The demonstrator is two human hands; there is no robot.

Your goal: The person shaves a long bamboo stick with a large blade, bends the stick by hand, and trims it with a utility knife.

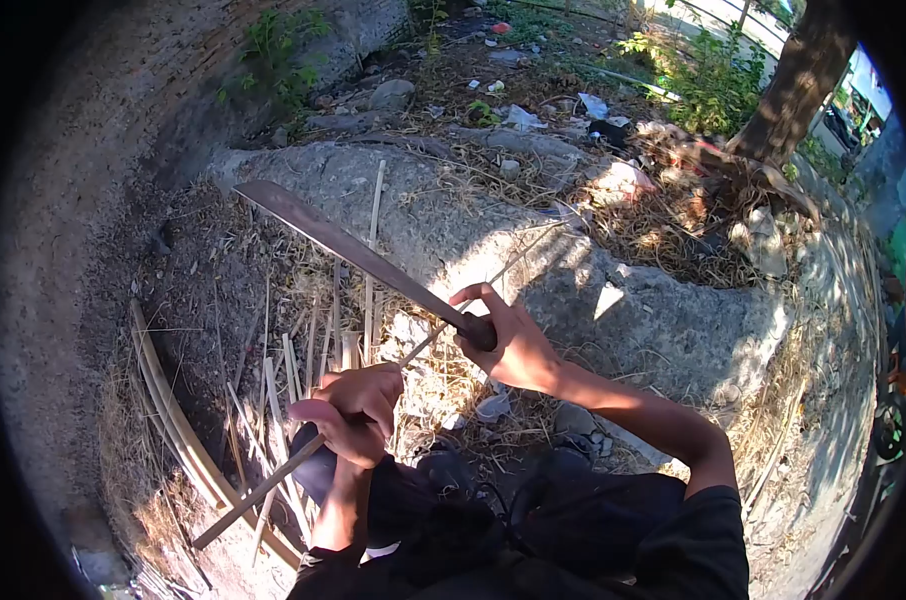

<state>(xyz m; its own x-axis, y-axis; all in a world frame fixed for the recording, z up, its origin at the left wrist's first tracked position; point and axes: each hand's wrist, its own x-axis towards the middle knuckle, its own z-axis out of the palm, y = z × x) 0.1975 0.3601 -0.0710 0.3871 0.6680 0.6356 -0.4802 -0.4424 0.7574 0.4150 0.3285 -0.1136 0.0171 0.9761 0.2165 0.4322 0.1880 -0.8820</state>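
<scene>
Head-worn view, looking forward and down

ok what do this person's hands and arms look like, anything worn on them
The left hand and right hand are bare: no gloves, and no ring or watch that I can see. The forearms are uncovered too. Above them are black short sleeves with no visible markings.

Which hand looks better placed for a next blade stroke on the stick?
Probably the right hand: it holds the machete by its handle. The left hand grips the stick, so it seems better placed to steady it.
</scene>
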